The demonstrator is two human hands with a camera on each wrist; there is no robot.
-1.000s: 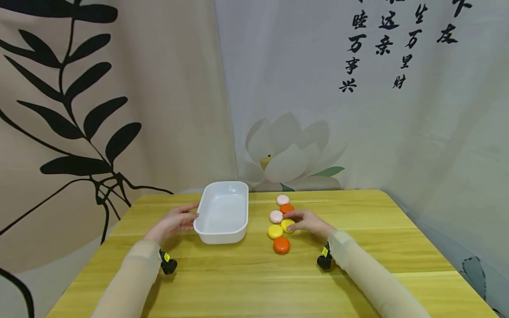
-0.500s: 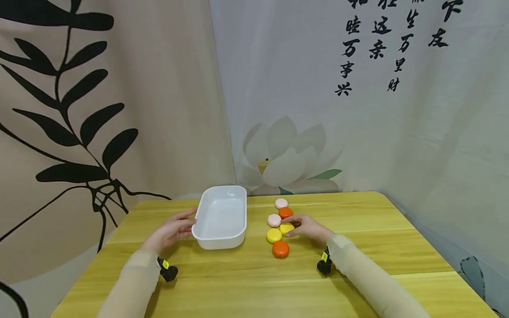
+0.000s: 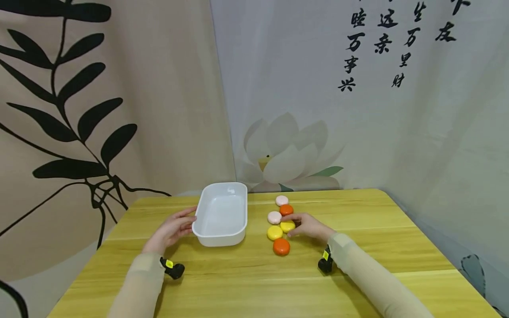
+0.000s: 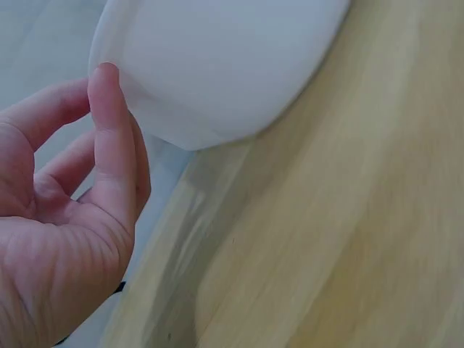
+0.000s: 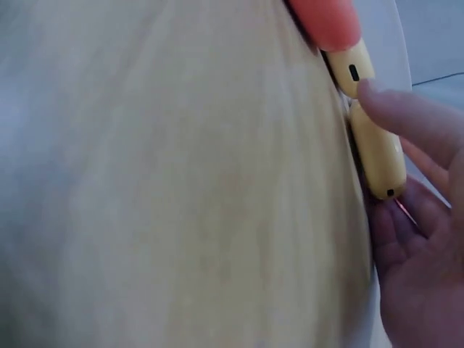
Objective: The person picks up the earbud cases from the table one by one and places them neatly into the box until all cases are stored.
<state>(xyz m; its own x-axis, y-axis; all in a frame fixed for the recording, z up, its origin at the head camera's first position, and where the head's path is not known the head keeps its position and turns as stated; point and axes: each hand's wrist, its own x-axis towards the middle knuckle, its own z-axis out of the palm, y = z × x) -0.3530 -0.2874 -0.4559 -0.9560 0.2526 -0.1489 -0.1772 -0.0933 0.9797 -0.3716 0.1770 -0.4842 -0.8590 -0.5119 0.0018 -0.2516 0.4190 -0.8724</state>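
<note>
In the head view, my left hand (image 3: pixel 174 228) is at the left wall of a white rectangular dish (image 3: pixel 219 240). In the left wrist view, its fingers lie nearly straight, with fingertips at the dish's outer side (image 4: pixel 217 72). Toward the right, my right hand (image 3: pixel 312 226) pinches a yellow disc (image 3: pixel 287 225), one finger on the far edge and the thumb at the near edge. Seen from the right wrist, this glossy yellow disc (image 5: pixel 380 156) has a small dark hole. Beside it lie another yellow disc (image 3: pixel 275 232) and a pale pink disc (image 3: pixel 274 217).
An orange disc (image 3: pixel 281 247) lies nearest in the cluster. Farther back are a second orange disc (image 3: pixel 286 209) and another pink disc (image 3: pixel 282 200). The wooden table (image 3: pixel 238 282) meets a printed curtain (image 3: pixel 183 110) at its far edge.
My right thumb has slid to the near edge of the yellow disc. The left hand and the dish stay in place, while the head view shifts slightly.
</note>
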